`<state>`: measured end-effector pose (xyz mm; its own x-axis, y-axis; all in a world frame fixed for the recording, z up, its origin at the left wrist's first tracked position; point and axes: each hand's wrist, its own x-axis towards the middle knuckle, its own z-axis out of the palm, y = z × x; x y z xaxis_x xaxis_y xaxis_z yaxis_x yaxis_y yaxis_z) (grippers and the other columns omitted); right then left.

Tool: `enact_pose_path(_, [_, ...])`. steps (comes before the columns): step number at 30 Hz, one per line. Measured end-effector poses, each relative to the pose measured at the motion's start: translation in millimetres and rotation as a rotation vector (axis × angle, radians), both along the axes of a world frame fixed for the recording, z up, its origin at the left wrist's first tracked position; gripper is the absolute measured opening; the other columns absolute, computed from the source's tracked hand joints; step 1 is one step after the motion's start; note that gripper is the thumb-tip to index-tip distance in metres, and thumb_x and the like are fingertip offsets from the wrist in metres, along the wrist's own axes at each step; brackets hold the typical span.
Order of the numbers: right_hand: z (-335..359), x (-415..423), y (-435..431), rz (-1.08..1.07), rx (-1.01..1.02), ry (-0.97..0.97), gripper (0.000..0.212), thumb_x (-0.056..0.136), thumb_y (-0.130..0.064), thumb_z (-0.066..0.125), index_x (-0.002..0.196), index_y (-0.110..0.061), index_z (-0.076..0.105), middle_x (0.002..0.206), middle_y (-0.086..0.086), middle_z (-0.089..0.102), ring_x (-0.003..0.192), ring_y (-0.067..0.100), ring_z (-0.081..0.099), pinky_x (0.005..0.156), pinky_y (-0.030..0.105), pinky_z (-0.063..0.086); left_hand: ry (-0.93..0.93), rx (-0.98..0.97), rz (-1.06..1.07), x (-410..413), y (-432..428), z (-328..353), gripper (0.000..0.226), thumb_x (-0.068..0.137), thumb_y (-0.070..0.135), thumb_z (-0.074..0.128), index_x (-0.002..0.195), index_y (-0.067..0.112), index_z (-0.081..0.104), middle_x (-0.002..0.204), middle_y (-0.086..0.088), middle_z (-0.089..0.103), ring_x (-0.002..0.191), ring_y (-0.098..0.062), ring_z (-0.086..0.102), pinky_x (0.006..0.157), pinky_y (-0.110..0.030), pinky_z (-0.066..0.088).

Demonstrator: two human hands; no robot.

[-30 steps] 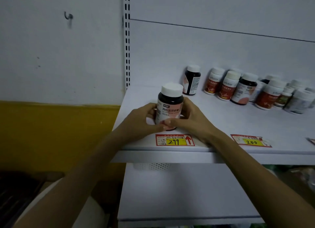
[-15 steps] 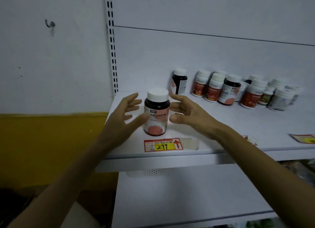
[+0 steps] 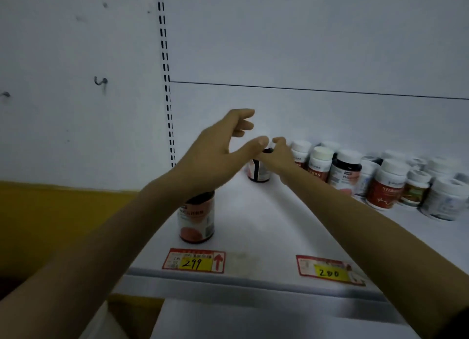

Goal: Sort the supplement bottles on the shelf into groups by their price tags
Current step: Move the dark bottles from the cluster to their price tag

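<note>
Fingers point(image 3: 279, 143) of right hand point(image 3: 279, 161) curled over top of small dark bottle with white label point(image 3: 258, 172), at back of white shelf point(image 3: 266, 224). Left hand point(image 3: 215, 151) fingers point(image 3: 245, 114) spread wide, holding nothing. Dark pink-labelled plastic bottle point(image 3: 196, 219) stands at 12 o'clock of red-and-yellow 299 price tag point(image 3: 194, 261); white-capped bottle cluster point(image 3: 380, 184) at 3 o'clock of right hand.

A shop: a white display shelf point(image 3: 266, 224), a 299 price tag point(image 3: 193, 260), a 200 price tag point(image 3: 330, 270), clustered supplement bottles point(image 3: 385, 186).
</note>
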<state>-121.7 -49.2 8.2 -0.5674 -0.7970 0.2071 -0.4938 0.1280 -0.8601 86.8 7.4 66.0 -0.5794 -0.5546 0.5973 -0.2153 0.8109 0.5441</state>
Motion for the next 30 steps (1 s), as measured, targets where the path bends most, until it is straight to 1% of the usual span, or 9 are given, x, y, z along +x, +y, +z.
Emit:
enact_pose_path(5, [-3.9,-22.6,-31.2,0.050,0.126,0.282,0.074,0.074,-0.050,0.066,0.131,-0.012,0.036,0.119,0.005,0.048,0.114,0.025,0.054,0.069,0.025,0.036,-0.106,-0.054,0.054,-43.2,22.1,-15.6,0.059,0.087,0.043,0.053,0.140,0.029,0.030,0.135,0.009,0.049,0.116,-0.004,0.046,0.095,-0.022,0.039])
enact_pose_path(10, [-7.2,-30.7,-31.0,0.166,0.107,0.131,0.057,0.084,-0.034,0.063,0.127,-0.008,0.035,0.116,0.009,0.055,0.106,0.027,0.057,0.075,0.033,0.043,-0.142,0.049,0.161,-72.3,23.9,-46.1,0.062,0.086,0.046,0.053,0.140,0.023,0.033,0.141,0.004,0.044,0.123,-0.010,0.045,0.102,-0.032,0.041])
enact_pose_path(14, [0.5,-35.1,-14.5,0.264,0.036,0.142,0.061,0.075,-0.035,0.074,0.121,-0.010,0.042,0.117,0.007,0.057,0.105,0.024,0.057,0.081,0.033,0.049,-0.059,0.128,0.230,-89.7,25.8,-65.3,0.059,0.085,0.038,0.060,0.137,0.025,0.035,0.141,0.005,0.042,0.112,0.001,0.039,0.091,-0.018,0.035])
enact_pose_path(16, [8.8,-36.9,0.9,0.317,-0.003,0.051,0.058,0.073,-0.037,0.076,0.117,-0.013,0.045,0.112,0.006,0.059,0.099,0.022,0.060,0.080,0.034,0.054,0.037,0.173,0.284,-95.0,24.6,-73.4,0.061,0.083,0.034,0.064,0.136,0.025,0.035,0.139,0.004,0.042,0.109,0.001,0.038,0.089,-0.017,0.033])
enact_pose_path(20, [30.9,-42.6,49.2,0.459,-0.031,-0.053,0.051,0.077,-0.034,0.073,0.117,-0.015,0.047,0.107,0.008,0.064,0.093,0.021,0.066,0.075,0.031,0.057,0.181,0.211,0.416,-105.1,28.1,-87.3,0.076,0.080,0.035,0.067,0.142,0.024,0.024,0.147,0.002,0.030,0.129,-0.013,0.033,0.097,-0.021,0.028])
enact_pose_path(22, [36.1,-45.1,78.8,0.519,-0.048,-0.071,0.049,0.081,-0.031,0.071,0.121,-0.016,0.047,0.103,0.006,0.067,0.088,0.017,0.067,0.070,0.025,0.057,0.241,0.306,0.361,-108.9,36.8,-88.5,0.083,0.079,0.035,0.068,0.144,0.025,0.018,0.146,0.003,0.029,0.128,-0.011,0.034,0.094,-0.020,0.033])
enact_pose_path(24, [37.6,-47.3,106.6,0.567,-0.096,-0.158,0.039,0.085,-0.025,0.066,0.119,-0.017,0.048,0.095,0.002,0.068,0.081,0.012,0.068,0.061,0.018,0.055,0.323,0.414,0.165,-109.7,46.8,-88.5,0.081,0.077,0.039,0.070,0.140,0.030,0.020,0.132,0.009,0.040,0.116,-0.006,0.046,0.082,-0.015,0.047])
enact_pose_path(27, [35.5,-49.6,135.0,0.596,-0.156,-0.320,0.027,0.088,-0.020,0.059,0.113,-0.015,0.052,0.096,0.005,0.068,0.085,0.019,0.067,0.073,0.029,0.056,0.339,0.495,-0.087,-105.5,59.7,-84.5,0.066,0.075,0.052,0.063,0.129,0.033,0.028,0.115,0.017,0.049,0.100,0.000,0.059,0.068,-0.011,0.051])
enact_pose_path(30, [29.1,-46.1,153.6,0.599,-0.210,-0.402,0.020,0.089,-0.021,0.056,0.109,-0.014,0.055,0.098,0.007,0.067,0.086,0.021,0.067,0.070,0.030,0.054,0.322,0.521,-0.156,-99.3,72.1,-80.2,0.050,0.083,0.028,0.060,0.125,0.029,0.033,0.109,0.013,0.052,0.088,0.012,0.060,0.065,-0.011,0.050])
